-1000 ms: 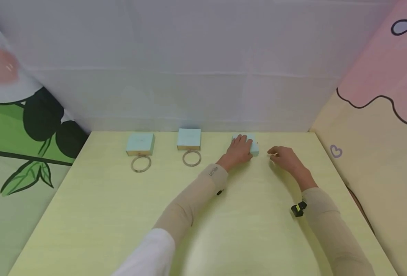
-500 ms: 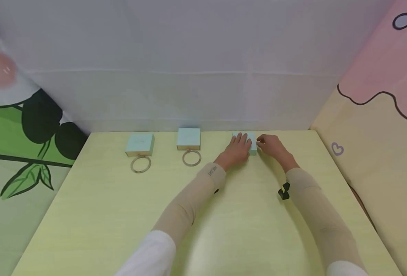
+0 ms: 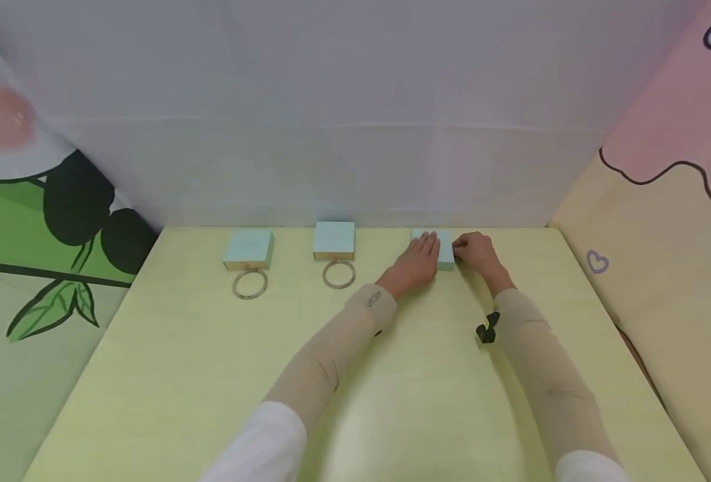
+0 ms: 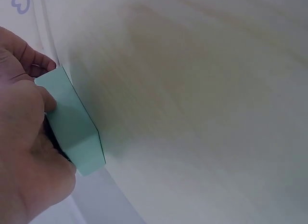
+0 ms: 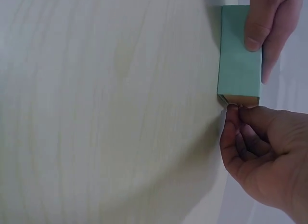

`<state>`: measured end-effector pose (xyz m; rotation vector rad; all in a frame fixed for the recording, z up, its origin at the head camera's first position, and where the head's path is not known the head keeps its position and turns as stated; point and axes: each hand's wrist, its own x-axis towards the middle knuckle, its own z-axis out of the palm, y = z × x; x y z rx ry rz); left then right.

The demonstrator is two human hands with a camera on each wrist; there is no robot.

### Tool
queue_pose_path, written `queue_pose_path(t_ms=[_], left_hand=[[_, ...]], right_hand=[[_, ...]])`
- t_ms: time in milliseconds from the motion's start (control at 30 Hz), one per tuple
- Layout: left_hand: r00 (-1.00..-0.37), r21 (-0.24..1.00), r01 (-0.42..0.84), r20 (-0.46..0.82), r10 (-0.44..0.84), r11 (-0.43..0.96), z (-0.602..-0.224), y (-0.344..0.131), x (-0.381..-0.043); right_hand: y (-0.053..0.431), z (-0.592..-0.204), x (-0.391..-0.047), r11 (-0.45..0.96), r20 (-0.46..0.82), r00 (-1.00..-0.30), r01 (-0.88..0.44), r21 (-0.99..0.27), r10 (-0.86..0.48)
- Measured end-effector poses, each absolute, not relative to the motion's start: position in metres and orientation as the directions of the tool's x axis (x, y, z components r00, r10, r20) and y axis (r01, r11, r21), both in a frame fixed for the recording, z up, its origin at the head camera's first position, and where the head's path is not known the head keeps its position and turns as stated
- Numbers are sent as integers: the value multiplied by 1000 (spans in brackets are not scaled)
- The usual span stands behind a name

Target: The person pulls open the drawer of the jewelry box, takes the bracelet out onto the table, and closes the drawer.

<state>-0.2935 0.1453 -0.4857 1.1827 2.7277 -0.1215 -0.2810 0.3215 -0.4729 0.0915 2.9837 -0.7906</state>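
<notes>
A light blue-green box (image 3: 445,251) stands at the back right of the table. My left hand (image 3: 417,262) lies over its top with straight fingers held together. In the right wrist view, its thumb rests against the near side of the box (image 5: 238,72). My right hand (image 3: 476,253) is at the box's right end. Its thumb and forefinger pinch a spot at the tan end face, seen in the right wrist view; the small pull tab there is mostly hidden by the fingertips. The left wrist view shows the box (image 4: 77,125) under my left hand (image 4: 29,151).
Two similar boxes stand along the back edge, one at left (image 3: 248,248) and one in the middle (image 3: 334,239). A thin ring (image 3: 250,284) lies before the left box and another ring (image 3: 339,274) before the middle one. A pale wall (image 3: 355,167) rises behind the table (image 3: 211,375).
My right hand has moved left and away from me, from beside the box to its right end, where it now pinches. The left hand's spread fingers have drawn together on the box.
</notes>
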Motion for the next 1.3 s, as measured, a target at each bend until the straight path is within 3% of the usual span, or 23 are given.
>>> queue_pose_path(t_ms=[1300], left_hand=[[-677,8,727,-152,720,686,-485,146,-295]], right_hand=[[359,-458,-270,903,-102,-988,145,-405,113]])
